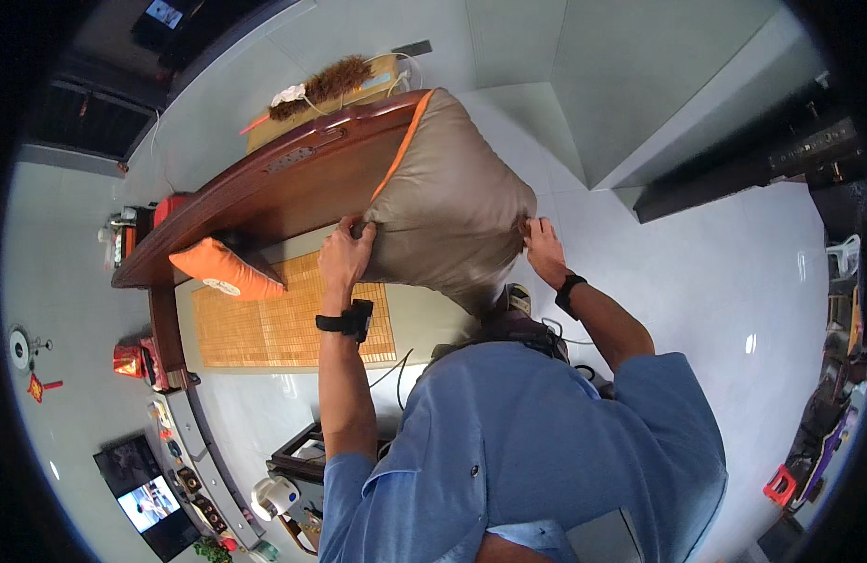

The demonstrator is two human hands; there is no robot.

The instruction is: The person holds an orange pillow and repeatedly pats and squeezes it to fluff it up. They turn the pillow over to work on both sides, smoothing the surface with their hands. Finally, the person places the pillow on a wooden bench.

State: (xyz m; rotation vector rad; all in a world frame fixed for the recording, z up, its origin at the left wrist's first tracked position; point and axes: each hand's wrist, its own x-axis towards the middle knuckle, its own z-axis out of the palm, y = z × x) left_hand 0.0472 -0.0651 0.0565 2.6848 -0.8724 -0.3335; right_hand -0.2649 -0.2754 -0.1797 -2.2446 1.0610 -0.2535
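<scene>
A large grey-brown cushion with orange piping (454, 190) hangs in front of me, its upper edge against the back of a dark wooden bench (286, 183). With fingers and thumb, my left hand (347, 257) pinches the cushion's left edge. On the other side my right hand (542, 246) grips its right edge, where the fabric bunches. An orange cushion (226, 271) leans at the left end of the bench, partly on a bamboo-tile mat (286, 317) that covers the pale seat (430, 310). The cushion hides part of the seat and the backrest.
Behind the backrest stands a cardboard box (264, 134) with a brown duster (335, 81) and cords on it. A dark low table (293, 457) with a white appliance (273, 497) is at lower left. Black cables (403, 373) run near my legs. A red stool (780, 485) stands far right.
</scene>
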